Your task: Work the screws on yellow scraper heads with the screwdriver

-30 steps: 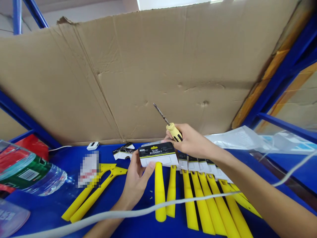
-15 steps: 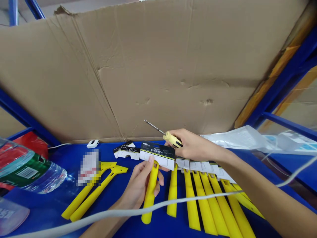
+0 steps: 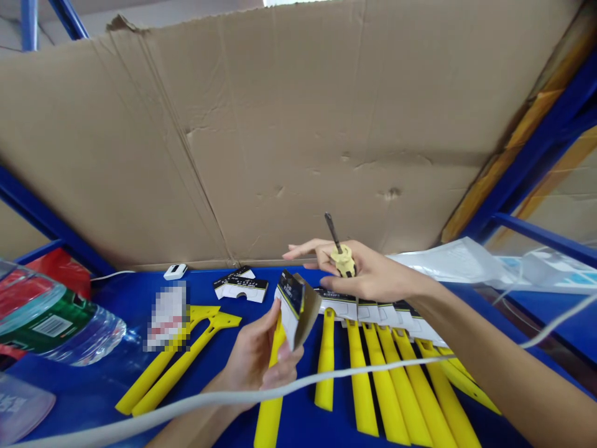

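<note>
My left hand (image 3: 249, 358) grips a yellow scraper (image 3: 269, 420) by its handle, fingers wrapped round it. Over the scraper's head sits a black-and-white card sleeve (image 3: 290, 305), turned so its brown inner side faces right. My right hand (image 3: 368, 274), just right of the sleeve, holds a screwdriver (image 3: 344, 261) by its pale yellow handle, the shaft pointing up. The fingers of that hand stretch out to the left, apart from the sleeve. Below it several sleeved scrapers (image 3: 361, 386) lie in a row on the blue surface (image 3: 228, 376).
Two bare yellow scrapers (image 3: 186, 361) lie at left. Loose card sleeves (image 3: 241, 287) and a small white object (image 3: 175, 272) rest at the back. A water bottle (image 3: 60, 323) lies far left. A white cable (image 3: 326, 379) crosses in front; cardboard (image 3: 280, 137) stands behind.
My left hand has lowered the scraper slightly and turned its sleeve sideways. My right hand has come away from the sleeve, extended its fingers and swung the screwdriver more upright.
</note>
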### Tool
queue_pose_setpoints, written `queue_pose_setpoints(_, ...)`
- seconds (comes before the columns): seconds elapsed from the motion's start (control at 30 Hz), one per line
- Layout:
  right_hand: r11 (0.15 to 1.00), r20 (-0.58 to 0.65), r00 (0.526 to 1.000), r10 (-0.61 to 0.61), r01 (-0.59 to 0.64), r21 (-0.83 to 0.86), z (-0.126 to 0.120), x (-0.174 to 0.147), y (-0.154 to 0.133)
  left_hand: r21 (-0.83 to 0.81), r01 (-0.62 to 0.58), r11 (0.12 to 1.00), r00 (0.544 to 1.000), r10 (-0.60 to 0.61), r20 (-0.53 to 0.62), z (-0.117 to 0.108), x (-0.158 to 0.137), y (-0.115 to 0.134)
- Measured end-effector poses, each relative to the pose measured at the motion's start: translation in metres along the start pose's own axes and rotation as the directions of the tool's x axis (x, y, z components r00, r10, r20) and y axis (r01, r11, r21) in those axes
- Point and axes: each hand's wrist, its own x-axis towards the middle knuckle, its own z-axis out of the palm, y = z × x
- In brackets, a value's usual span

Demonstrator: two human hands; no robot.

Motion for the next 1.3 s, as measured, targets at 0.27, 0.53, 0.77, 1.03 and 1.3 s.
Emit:
queue_pose_setpoints(0.27, 0.974, 0.099, 0.995, 0.026, -0.048, 0.222, 0.015, 0.003, 0.01, -0.121, 0.138, 0.983, 0.948, -0.096, 0.304, -0.008, -0.001, -0.011)
queue_pose_setpoints(0.53, 0.993, -0.074, 0.991, 0.111, -0.114, -0.034, 0.006, 0.001, 0.01, 0.044, 0.075, 0.996, 0.992, -0.079, 0.094, -0.005, 0.007, -0.018)
queue_pose_setpoints(0.77, 0.97, -0.208, 0.971, 0.114, -0.155, -0.19, -0.006, 0.003, 0.015, 0.144, -0.048, 0.988, 0.994, 0.062, -0.094, 0.003, 0.011, -0.024)
queue_pose_setpoints(1.03, 0.981, -0.187, 0.977, 0.103, -0.131, -0.142, -0.009, 0.001, 0.011, 0.199, -0.088, 0.976, 0.986, 0.113, -0.122, 0.008, 0.009, -0.025)
queue_pose_setpoints(1.3, 0.993, 0.045, 0.993, 0.113, -0.111, -0.033, -0.024, -0.005, 0.005, 0.063, -0.014, 0.998, 1.0, 0.014, 0.014, -0.004, 0.006, -0.021)
